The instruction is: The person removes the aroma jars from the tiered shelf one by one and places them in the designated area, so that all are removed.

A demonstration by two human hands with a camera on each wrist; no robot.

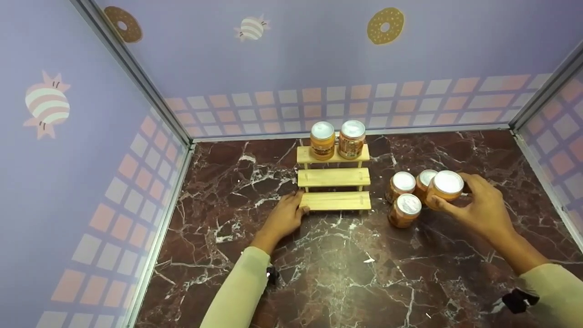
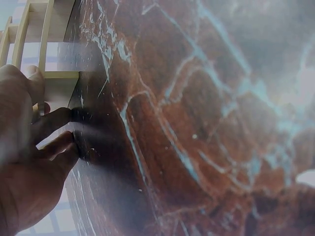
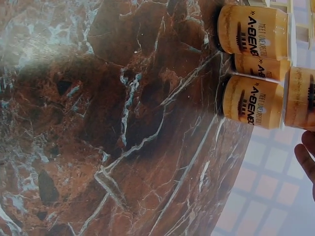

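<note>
My right hand (image 1: pixel 485 207) grips an orange-labelled can (image 1: pixel 446 184) with a white top, thumb at the near side and fingers around the far side. In the right wrist view this can (image 3: pixel 300 97) is raised higher than the standing ones, with fingertips (image 3: pixel 306 160) at its base. Three similar cans (image 1: pixel 405 207) stand on the table just left of it. A three-step wooden display stand (image 1: pixel 334 200) is at the middle, with two cans (image 1: pixel 322 141) on its top step. My left hand (image 1: pixel 284 214) holds the left end of its lowest step between thumb and fingers.
The dark red marbled tabletop (image 1: pixel 337 269) is bordered by purple walls (image 1: pixel 296 54) at the back, left and right. Metal trim (image 1: pixel 159 241) runs along the wall edges. A small white scrap (image 1: pixel 369 260) lies in front of the stand.
</note>
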